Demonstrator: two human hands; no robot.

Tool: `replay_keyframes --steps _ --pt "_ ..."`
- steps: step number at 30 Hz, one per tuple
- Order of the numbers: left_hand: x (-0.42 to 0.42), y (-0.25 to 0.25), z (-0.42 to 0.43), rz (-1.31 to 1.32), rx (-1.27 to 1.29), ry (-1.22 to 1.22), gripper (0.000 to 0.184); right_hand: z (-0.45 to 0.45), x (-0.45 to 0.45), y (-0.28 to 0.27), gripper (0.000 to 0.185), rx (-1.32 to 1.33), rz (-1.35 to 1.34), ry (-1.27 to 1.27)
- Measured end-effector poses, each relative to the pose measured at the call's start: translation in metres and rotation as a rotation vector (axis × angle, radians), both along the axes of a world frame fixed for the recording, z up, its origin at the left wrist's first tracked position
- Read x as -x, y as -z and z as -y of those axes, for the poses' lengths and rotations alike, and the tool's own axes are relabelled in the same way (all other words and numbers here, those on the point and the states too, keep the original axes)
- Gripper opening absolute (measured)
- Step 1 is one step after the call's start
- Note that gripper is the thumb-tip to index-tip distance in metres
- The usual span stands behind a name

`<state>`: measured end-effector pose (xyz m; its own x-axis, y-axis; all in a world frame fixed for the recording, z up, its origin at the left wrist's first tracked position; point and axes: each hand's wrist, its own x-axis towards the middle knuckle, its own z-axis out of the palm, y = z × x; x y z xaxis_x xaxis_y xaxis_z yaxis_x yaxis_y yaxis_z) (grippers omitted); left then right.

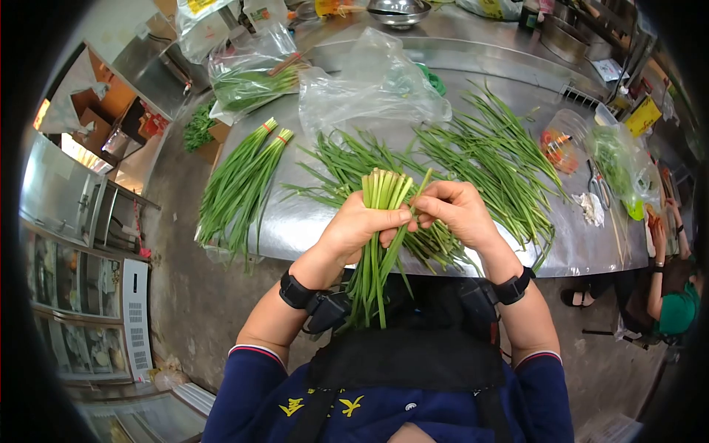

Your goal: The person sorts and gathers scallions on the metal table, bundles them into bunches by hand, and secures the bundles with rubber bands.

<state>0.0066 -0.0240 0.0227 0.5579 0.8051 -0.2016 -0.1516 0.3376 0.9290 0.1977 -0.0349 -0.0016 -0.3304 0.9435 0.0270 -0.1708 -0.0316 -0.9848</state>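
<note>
One bunch of green stalks (384, 192) is gripped in the left hand (362, 225), fingers closed round it, cut ends toward 12 o'clock, leaves hanging to 6. One single stalk (427, 179) is pinched between the fingertips of the right hand (452, 210), just beside the bunch at 3; other fingers curled. Two loose piles counted on the bench (292, 227): near pile (332, 168) at 12, running partly behind the hands; far pile (491, 159) at 2, edges overlapping. Two banded bundles (236, 188) laid side by side between 9 and 10, one red band seen on each. One clear plastic bag (369, 85) spread at 12; two bags of greens, left one (255, 85) between 10 and 11, right one (619, 159) between 2 and 3. One pair of scissors (604, 193) placed near 3. One other person (678, 306) seen toward 4. Exact stalk count cannot be told.
</note>
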Motion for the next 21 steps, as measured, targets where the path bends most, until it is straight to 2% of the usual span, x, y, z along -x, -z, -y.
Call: replay_keyframes --steps 2,8,11,12,14,16,18,19,21 --pt "0.001 -0.001 0.000 0.004 0.029 -0.001 0.018 -0.001 -0.001 -0.001 0.019 0.016 0.007 0.010" --pt "0.002 0.000 0.001 0.027 0.064 -0.005 0.017 -0.003 -0.005 -0.008 0.021 -0.161 0.208 0.020" --pt "0.003 0.001 -0.001 -0.011 0.053 0.004 0.015 -0.006 -0.014 -0.010 0.021 -0.047 -0.009 0.090" --pt "0.002 0.001 -0.001 -0.008 0.061 0.004 0.015 -0.006 -0.017 -0.012 0.021 -0.046 -0.008 0.091" --pt "0.001 0.002 -0.003 -0.002 0.071 0.009 0.015 -0.007 -0.031 -0.013 0.022 0.023 -0.247 0.043" --pt "0.001 0.002 -0.004 0.001 0.062 0.006 0.015 -0.016 -0.040 0.008 0.019 -0.061 -0.232 -0.035" --pt "-0.001 0.000 -0.005 0.020 0.068 0.007 0.015 -0.007 -0.013 0.004 0.027 -0.289 0.241 0.288" --pt "-0.003 -0.002 -0.004 0.012 0.062 -0.001 0.016 -0.001 -0.008 -0.002 0.040 -0.149 0.034 0.177" --pt "-0.006 -0.001 -0.003 0.001 0.062 -0.007 0.016 0.004 0.003 -0.011 0.040 -0.064 -0.038 0.155"
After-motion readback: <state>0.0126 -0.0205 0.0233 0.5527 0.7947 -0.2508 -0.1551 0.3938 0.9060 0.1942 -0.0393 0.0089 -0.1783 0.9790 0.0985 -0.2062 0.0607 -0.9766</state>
